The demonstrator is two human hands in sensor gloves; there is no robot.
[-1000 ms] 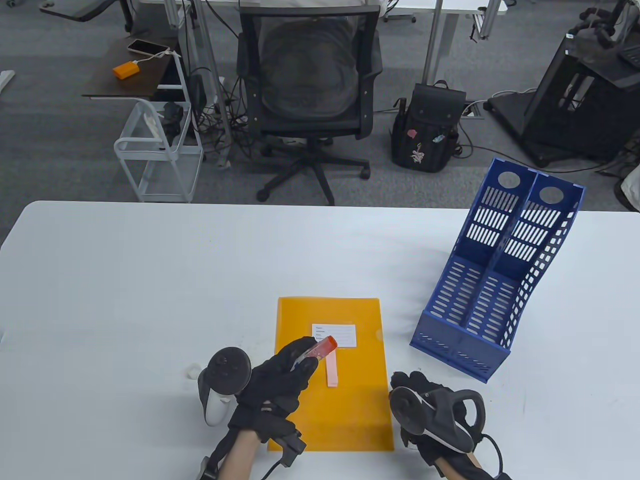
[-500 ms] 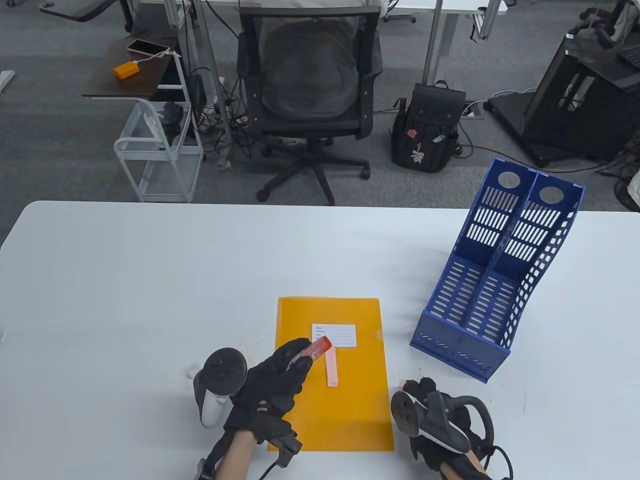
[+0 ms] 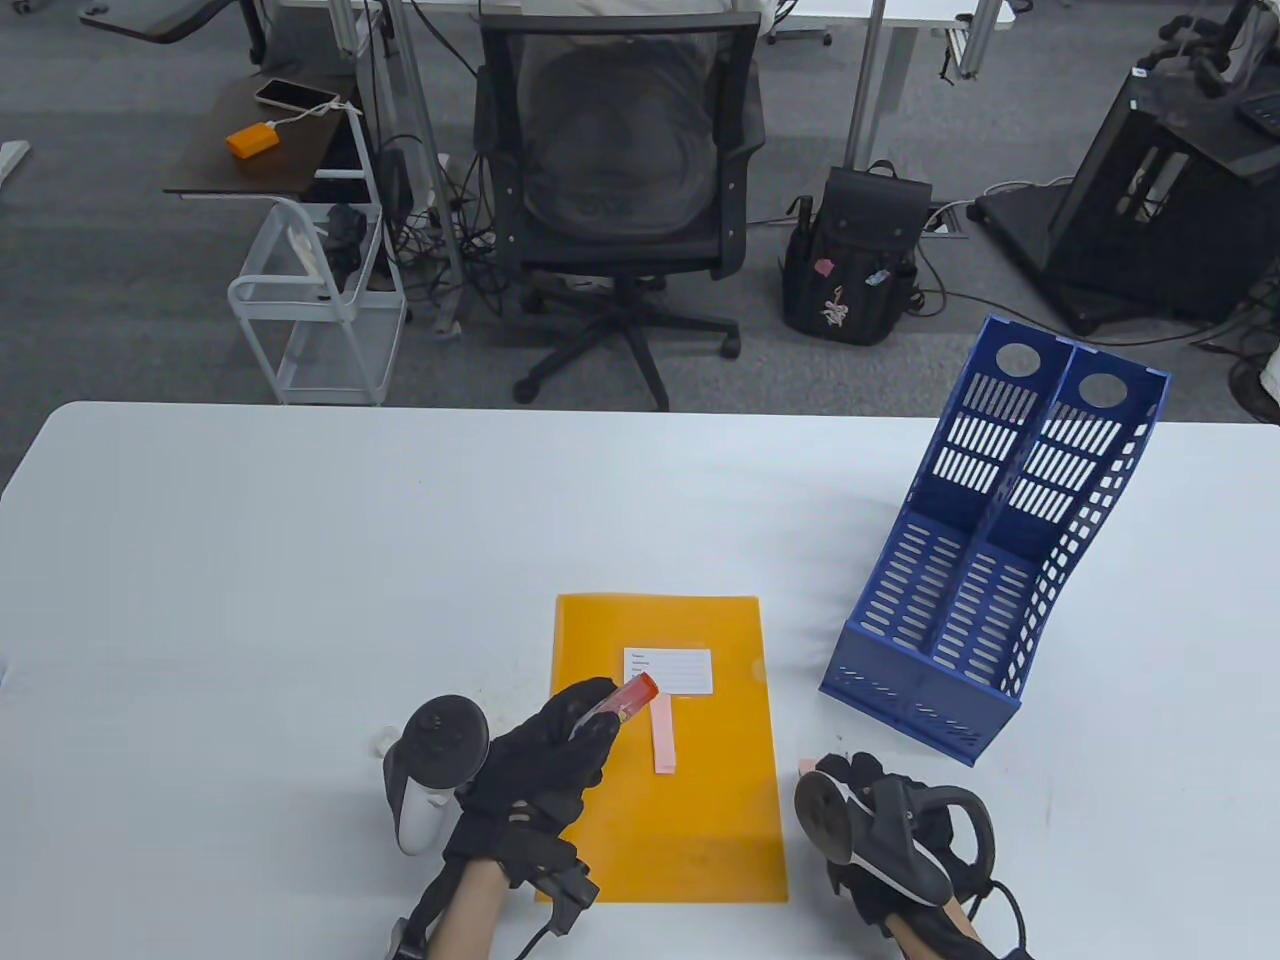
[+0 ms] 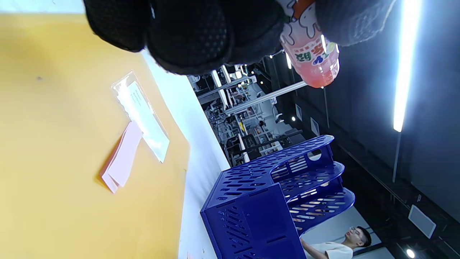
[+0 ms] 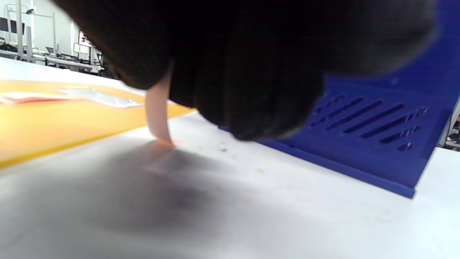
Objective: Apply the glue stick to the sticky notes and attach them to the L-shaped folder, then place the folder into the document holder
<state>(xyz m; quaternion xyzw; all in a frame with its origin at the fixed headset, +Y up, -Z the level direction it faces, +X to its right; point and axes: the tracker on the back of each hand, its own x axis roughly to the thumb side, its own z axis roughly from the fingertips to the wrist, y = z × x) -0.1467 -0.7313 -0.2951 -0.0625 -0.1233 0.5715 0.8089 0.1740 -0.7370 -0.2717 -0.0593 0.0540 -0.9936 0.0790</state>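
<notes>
The orange L-shaped folder (image 3: 690,820) lies flat near the table's front edge, bearing a white label (image 3: 668,670) and a pink sticky-note pad (image 3: 663,738). My left hand (image 3: 592,718) grips a red-tipped glue stick (image 3: 630,696) just left of the pad, its end pointing up and to the right; the left wrist view shows the glue stick (image 4: 312,54) between my fingers. My right hand (image 3: 838,775) rests on the table right of the folder and pinches a single pink sticky note (image 5: 158,115), whose lower end touches the table. The blue document holder (image 3: 1000,560) stands at the right.
A small white cap (image 3: 383,741) lies on the table left of my left hand. Beyond the table's far edge are an office chair (image 3: 620,200), a black backpack (image 3: 860,260) and a white wire trolley (image 3: 320,310). A person (image 4: 345,244) sits in the background.
My right hand has drawn slightly back and to the right with the pink note. My left hand has sunk a little, bringing the glue stick lower over the folder.
</notes>
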